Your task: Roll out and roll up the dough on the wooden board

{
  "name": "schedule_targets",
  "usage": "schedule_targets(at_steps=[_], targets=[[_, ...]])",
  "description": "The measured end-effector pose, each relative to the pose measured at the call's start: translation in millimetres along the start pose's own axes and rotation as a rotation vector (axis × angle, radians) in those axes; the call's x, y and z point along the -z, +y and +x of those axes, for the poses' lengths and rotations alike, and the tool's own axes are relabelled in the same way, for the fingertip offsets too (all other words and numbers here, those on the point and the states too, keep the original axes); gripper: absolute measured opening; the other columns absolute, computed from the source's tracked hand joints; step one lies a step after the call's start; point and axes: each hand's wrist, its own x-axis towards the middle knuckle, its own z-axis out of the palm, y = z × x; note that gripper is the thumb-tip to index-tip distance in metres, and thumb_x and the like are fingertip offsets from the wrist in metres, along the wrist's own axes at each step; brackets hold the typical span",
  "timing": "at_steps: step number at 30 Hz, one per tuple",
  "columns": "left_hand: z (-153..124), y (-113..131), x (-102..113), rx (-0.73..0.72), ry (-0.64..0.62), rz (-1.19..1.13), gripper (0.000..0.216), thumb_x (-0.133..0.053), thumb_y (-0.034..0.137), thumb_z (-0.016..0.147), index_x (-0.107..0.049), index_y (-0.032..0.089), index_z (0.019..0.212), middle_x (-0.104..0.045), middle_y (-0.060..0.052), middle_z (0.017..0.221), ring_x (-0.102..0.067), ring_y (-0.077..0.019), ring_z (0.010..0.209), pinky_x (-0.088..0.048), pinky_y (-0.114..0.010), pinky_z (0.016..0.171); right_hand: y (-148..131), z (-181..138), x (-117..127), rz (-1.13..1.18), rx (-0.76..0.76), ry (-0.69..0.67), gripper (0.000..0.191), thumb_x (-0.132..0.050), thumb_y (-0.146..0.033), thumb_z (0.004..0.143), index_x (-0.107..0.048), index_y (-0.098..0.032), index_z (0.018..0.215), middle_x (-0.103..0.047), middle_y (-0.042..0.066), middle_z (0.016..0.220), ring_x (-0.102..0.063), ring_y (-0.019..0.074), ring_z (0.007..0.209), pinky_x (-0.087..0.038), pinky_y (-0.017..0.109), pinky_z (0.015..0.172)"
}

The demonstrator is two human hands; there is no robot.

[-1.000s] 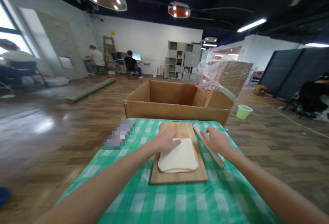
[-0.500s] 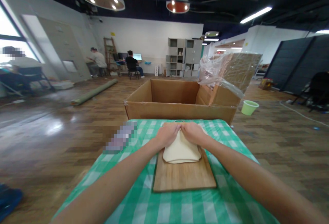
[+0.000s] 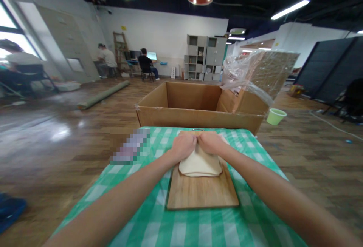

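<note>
Two stacked, cream-coloured slices of bread [image 3: 200, 165] with thin brown edges lie on a wooden cutting board [image 3: 203, 194]. My left hand [image 3: 183, 145] is closed at the far left part of the bread. Beside it, my right hand [image 3: 210, 142] is closed at the far right part. The fingertips of both hands meet near the middle of the far edge and pinch there. Both hands cover the far part of the bread, so what exactly lies between the fingers is hidden. A metal ring handle [image 3: 197, 129] shows at the board's far end.
A green-and-white checked tablecloth [image 3: 159, 216] covers the table. A blurred-out flat object [image 3: 131, 147] lies at its left edge. Beyond stands a large open cardboard box [image 3: 198, 116]. To the right is a light green bucket [image 3: 276, 116]. Several people sit farther back.
My hands have drawn slightly nearer, and the board's far end now shows behind them. The bread stays on the board. The whole view has tilted a little downward.
</note>
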Motion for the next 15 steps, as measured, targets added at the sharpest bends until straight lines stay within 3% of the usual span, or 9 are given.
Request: schedule_targets(at_steps=[6,12,15], targets=[[-8,0,-2,0.012,0.08,-0.056,0.047,-0.025,0.03,0.108,-0.071,0.018,0.108,-0.075,-0.012,0.114,-0.068,-0.0242,0.109,-0.049,-0.036,0.096,-6,-3,-2,0.064,0.019,0.068,0.058,-0.025,-0.038,0.11,-0.078,-0.016,0.104,-0.076,0.018,0.118,-0.071,0.0294,0.11,-0.047,0.036,0.094],[0,0,0,-0.05,0.105,-0.088,0.044,-0.03,0.032,0.107,-0.07,0.018,0.095,-0.075,-0.013,0.109,-0.068,-0.0263,0.105,-0.048,-0.037,0.092,-1,-3,-6,0.152,0.01,0.129,0.054,-0.026,-0.037,0.111,-0.076,-0.018,0.106,-0.077,0.013,0.116,-0.071,0.0243,0.106,-0.044,0.03,0.088],[4,2,-4,-0.098,0.108,-0.136,0.045,-0.032,0.034,0.107,-0.069,0.02,0.084,-0.075,-0.01,0.097,-0.069,-0.0237,0.093,-0.048,-0.034,0.086,2,-5,-7,0.195,-0.013,0.157,0.063,-0.018,-0.041,0.113,-0.076,-0.018,0.101,-0.078,0.013,0.11,-0.072,0.0231,0.099,-0.044,0.029,0.084]])
